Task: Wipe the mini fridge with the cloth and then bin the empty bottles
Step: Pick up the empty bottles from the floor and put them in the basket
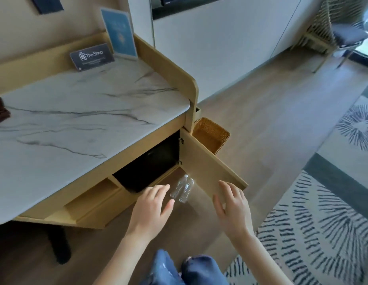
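Two clear empty bottles [182, 189] lie side by side on the wooden floor below the open cabinet door [207, 167]. The black mini fridge [150, 163] sits in the cabinet under the marble counter [76, 112]. My left hand [153, 206] hovers just left of the bottles, fingers apart, holding nothing. My right hand [232, 208] is spread near the door's lower edge; whether it touches the door is unclear. A dark brown cloth [0, 111] lies on the counter at the far left. A woven wicker bin [210, 134] stands on the floor behind the door.
Two sign cards [92, 56] stand at the back of the counter. A patterned rug [323, 212] covers the floor at right. A chair [347, 36] stands far right. My knees in blue jeans [185, 270] are at the bottom.
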`<action>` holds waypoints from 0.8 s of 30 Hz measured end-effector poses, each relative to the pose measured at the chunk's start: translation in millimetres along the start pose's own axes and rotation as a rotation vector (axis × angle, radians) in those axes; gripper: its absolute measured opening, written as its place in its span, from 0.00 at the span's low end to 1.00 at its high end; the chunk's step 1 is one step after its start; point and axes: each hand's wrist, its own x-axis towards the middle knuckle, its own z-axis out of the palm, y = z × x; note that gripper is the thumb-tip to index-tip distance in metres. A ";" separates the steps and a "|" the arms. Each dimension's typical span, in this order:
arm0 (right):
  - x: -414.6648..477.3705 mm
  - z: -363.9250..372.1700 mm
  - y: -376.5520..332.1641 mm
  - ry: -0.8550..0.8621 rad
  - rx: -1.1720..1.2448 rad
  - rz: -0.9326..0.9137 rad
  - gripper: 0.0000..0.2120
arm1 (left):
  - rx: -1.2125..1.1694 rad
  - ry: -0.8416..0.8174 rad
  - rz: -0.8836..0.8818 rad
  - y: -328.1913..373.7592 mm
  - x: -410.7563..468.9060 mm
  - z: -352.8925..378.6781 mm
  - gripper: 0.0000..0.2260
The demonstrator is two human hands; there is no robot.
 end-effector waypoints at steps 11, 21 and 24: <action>58.9 68.5 36.6 -0.107 0.020 0.155 0.20 | -0.061 -0.161 -0.068 -37.6 88.5 74.7 0.19; 117.7 335.0 151.1 -0.148 0.034 0.271 0.21 | 0.002 -0.316 -0.033 -203.8 199.1 315.1 0.22; 123.3 446.5 208.4 -0.145 0.053 0.290 0.24 | -0.045 -0.353 -0.070 -267.8 217.2 423.9 0.22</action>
